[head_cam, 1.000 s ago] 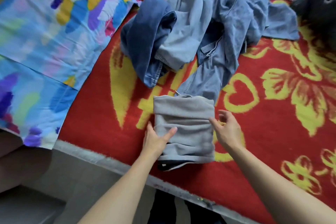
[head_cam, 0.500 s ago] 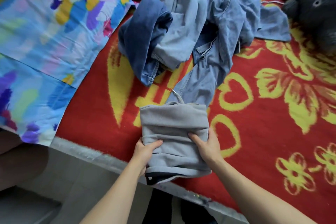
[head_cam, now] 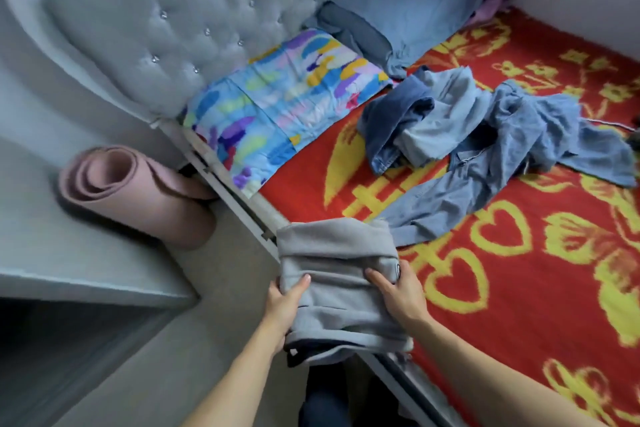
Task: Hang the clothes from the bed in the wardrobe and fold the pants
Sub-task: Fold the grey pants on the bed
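The folded grey pants (head_cam: 337, 274) hang at the bed's near edge, lifted between both hands. My left hand (head_cam: 284, 305) grips their left side with the thumb on top. On the right side, my right hand (head_cam: 398, 291) holds them, fingers spread over the cloth. Farther back on the red and yellow blanket (head_cam: 519, 288) lies a crumpled pile of blue denim clothes (head_cam: 485, 146), one dark blue piece (head_cam: 391, 121) folded over at its left.
A colourful patterned pillow (head_cam: 277, 104) and a blue pillow (head_cam: 408, 7) lie against the grey tufted headboard (head_cam: 166, 17). A rolled pink mat (head_cam: 138, 191) stands on the floor beside the bed. A grey cabinet top (head_cam: 69, 253) is at the left.
Both hands closed on the folded grey pants and lifted them off the blanket toward the bed's edge. My view swung left, showing the headboard, mat and floor.
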Motion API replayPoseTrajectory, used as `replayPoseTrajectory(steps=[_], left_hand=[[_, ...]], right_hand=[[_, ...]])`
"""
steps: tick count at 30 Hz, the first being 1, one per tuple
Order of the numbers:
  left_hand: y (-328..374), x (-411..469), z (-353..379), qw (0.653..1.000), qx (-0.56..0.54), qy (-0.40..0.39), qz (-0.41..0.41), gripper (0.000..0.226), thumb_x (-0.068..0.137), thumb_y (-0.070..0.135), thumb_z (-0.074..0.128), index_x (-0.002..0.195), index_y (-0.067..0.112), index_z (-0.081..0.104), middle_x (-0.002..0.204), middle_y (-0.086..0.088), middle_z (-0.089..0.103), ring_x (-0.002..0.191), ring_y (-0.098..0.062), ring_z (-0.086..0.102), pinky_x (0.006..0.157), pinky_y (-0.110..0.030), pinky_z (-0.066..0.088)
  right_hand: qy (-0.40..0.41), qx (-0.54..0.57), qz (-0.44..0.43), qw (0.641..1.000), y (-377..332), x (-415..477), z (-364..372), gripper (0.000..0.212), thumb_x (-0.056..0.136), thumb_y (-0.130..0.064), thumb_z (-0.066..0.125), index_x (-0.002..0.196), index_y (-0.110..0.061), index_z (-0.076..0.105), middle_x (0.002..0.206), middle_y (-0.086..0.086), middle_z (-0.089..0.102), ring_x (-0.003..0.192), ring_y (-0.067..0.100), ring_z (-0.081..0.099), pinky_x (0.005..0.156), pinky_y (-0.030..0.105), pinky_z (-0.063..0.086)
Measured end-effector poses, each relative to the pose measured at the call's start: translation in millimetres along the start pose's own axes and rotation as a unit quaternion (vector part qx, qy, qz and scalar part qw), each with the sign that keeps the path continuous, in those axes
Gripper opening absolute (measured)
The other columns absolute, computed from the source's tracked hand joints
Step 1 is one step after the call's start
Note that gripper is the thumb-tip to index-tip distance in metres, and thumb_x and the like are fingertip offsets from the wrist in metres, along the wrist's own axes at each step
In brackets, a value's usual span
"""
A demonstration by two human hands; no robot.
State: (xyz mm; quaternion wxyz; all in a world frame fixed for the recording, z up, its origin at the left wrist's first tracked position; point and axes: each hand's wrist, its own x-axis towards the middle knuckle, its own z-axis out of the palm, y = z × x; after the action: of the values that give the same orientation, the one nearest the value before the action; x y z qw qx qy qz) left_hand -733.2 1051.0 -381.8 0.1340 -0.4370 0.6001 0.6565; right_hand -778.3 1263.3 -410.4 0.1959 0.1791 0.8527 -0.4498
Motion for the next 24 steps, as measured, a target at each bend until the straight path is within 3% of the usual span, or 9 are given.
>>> replayPoseTrajectory(steps=[2, 4, 8, 11, 16, 20, 24], left_hand=[[-0.7, -33.5, -31.4, 0.999, -0.028, 0.033, 0.016, 0.051, 0.079, 0.035, 0.077, 0.118, 0.020, 0.048, 0.113, -0.001, 0.063, 0.107, -0.022, 0.062, 0.097, -0.042, 0.050], [-3.5, -63.7, -69.7, 0.996, -0.047, 0.071, 0.033, 0.050, 0.078, 0.038, 0.076, 0.116, 0.021, 0.049, 0.110, 0.002, 0.063, 0.108, -0.021, 0.060, 0.100, -0.040, 0.047], [-12.4, -116.5, -153.7, 0.984, -0.084, 0.142, 0.061, 0.049, 0.073, 0.042, 0.075, 0.113, 0.016, 0.062, 0.106, -0.004, 0.070, 0.096, -0.020, 0.067, 0.091, -0.040, 0.054], [-23.8, -148.4, -222.0, 0.970, -0.121, 0.193, 0.079, 0.033, 0.085, 0.028, 0.071, 0.112, 0.012, 0.063, 0.103, -0.007, 0.071, 0.092, -0.021, 0.068, 0.084, -0.039, 0.056], [-47.2, -196.2, -337.5, 0.944, -0.186, 0.253, 0.102, 0.012, 0.091, 0.022, 0.064, 0.098, 0.013, 0.060, 0.096, -0.010, 0.069, 0.086, -0.024, 0.068, 0.071, -0.033, 0.056], [-79.3, -221.4, -440.4, 0.930, -0.217, 0.278, 0.106, 0.028, 0.089, 0.028, 0.066, 0.108, 0.007, 0.061, 0.101, -0.014, 0.071, 0.089, -0.028, 0.070, 0.077, -0.042, 0.059], [-107.5, -237.3, -534.5, 0.915, -0.227, 0.318, 0.105, 0.031, 0.088, 0.030, 0.067, 0.110, 0.010, 0.061, 0.102, -0.010, 0.070, 0.089, -0.024, 0.070, 0.072, -0.034, 0.058]], right_hand=[[-0.030, -0.019, -0.034, 0.999, -21.8, -23.4, 8.8, 0.042, 0.076, -0.055, 0.072, 0.095, -0.023, 0.052, 0.092, -0.004, 0.066, 0.092, 0.024, 0.062, 0.083, 0.042, 0.048], [-0.071, -0.042, -0.070, 0.994, -47.9, -48.3, 24.1, 0.042, 0.076, -0.055, 0.072, 0.095, -0.023, 0.053, 0.092, -0.004, 0.066, 0.092, 0.024, 0.063, 0.082, 0.041, 0.048], [-0.143, -0.082, -0.148, 0.975, -103.8, -105.6, 73.6, 0.043, 0.080, -0.054, 0.070, 0.097, -0.018, 0.053, 0.098, 0.002, 0.066, 0.095, 0.027, 0.062, 0.079, 0.037, 0.045], [-0.192, -0.102, -0.200, 0.955, -142.4, -154.2, 121.3, 0.048, 0.081, -0.055, 0.069, 0.107, -0.017, 0.054, 0.109, 0.008, 0.067, 0.103, 0.031, 0.062, 0.083, 0.036, 0.046], [-0.249, -0.144, -0.264, 0.921, -193.7, -244.7, 211.4, 0.047, 0.083, -0.056, 0.067, 0.105, -0.018, 0.051, 0.109, 0.009, 0.066, 0.102, 0.031, 0.061, 0.080, 0.036, 0.045], [-0.288, -0.155, -0.288, 0.900, -215.9, -319.1, 293.2, 0.048, 0.083, -0.057, 0.066, 0.108, -0.019, 0.051, 0.112, 0.007, 0.065, 0.102, 0.029, 0.061, 0.086, 0.039, 0.048], [-0.320, -0.161, -0.284, 0.889, -229.8, -385.0, 368.9, 0.053, 0.083, -0.055, 0.066, 0.114, -0.015, 0.053, 0.117, 0.010, 0.064, 0.107, 0.032, 0.060, 0.088, 0.038, 0.047]])
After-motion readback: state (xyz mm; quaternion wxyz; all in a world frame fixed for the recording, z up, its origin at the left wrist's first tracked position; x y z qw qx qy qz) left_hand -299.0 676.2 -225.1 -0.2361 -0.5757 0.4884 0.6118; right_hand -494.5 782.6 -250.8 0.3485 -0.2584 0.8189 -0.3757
